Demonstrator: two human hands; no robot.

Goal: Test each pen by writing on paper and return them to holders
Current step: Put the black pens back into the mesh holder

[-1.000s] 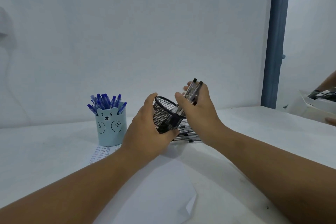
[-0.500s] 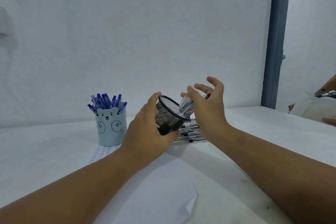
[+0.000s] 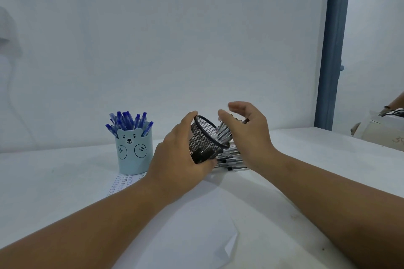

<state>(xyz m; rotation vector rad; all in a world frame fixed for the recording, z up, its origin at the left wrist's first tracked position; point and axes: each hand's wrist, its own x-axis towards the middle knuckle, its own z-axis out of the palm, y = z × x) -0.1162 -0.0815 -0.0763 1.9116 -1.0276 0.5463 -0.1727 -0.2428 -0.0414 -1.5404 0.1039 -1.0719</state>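
Left hand (image 3: 179, 159) wrapped around the black mesh holder (image 3: 205, 140), thumb over the rim on the near-left side, fingers curled under the base; holder lifted off the worktop (image 3: 306, 159) and tilted with its mouth toward the right. Inside the holder, a bundle of clear-barrelled pens (image 3: 222, 132), tips sloping down into the mesh, upper ends sticking out past the rim. Right hand (image 3: 247, 131) just beside the holder's mouth, fingers spread and loosely bent, gripping nothing, palm turned toward the protruding pens; whether the palm touches them cannot be told. Beneath and behind both hands, a loose pile of more pens (image 3: 229, 159) lying flat on the worktop, clear bodies with dark caps. To the left, well apart from the mesh holder, a pale blue bear-faced cup (image 3: 133, 153) standing upright, packed with blue pens (image 3: 129, 122), caps upward. In front of that cup, a sheet of paper (image 3: 122, 183) bearing rows of small handwritten marks, partly covered by the left forearm. Nearer the camera, between the forearms, a second white sheet (image 3: 196, 236) with one corner folded up. At the far right edge, a white box (image 3: 380, 131) and part of another person's arm (image 3: 396, 102).
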